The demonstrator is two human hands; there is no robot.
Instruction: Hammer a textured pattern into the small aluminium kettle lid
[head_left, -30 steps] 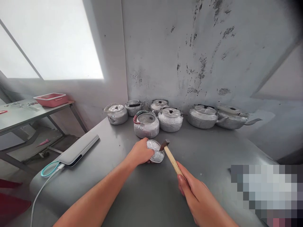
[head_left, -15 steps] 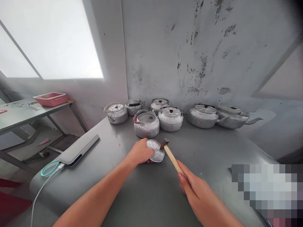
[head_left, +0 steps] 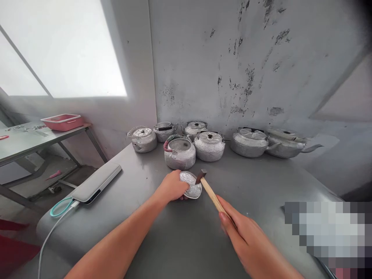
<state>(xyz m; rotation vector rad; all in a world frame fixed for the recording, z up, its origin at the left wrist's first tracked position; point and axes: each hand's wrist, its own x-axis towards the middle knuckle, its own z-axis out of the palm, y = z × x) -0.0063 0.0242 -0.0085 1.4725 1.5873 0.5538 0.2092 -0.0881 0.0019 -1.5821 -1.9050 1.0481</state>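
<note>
My left hand (head_left: pixel 172 187) grips a small hammered metal lid (head_left: pixel 192 186) and holds it on the grey metal table (head_left: pixel 180 236). My right hand (head_left: pixel 241 236) is closed round the wooden handle of a small hammer (head_left: pixel 208 190). The hammer's dark head hangs just above the lid's right edge. Right behind the lid stands an open kettle with a red-and-green wrapped handle (head_left: pixel 179 153).
Several hammered metal kettles (head_left: pixel 209 146) line the back of the table against the stained wall. A flat grey device (head_left: pixel 96 183) with a teal cable lies at the table's left edge. A second table with a pink tray (head_left: pixel 62 121) stands further left.
The hammer head has risen slightly above the lid. My left hand and the lid have stayed where they were.
</note>
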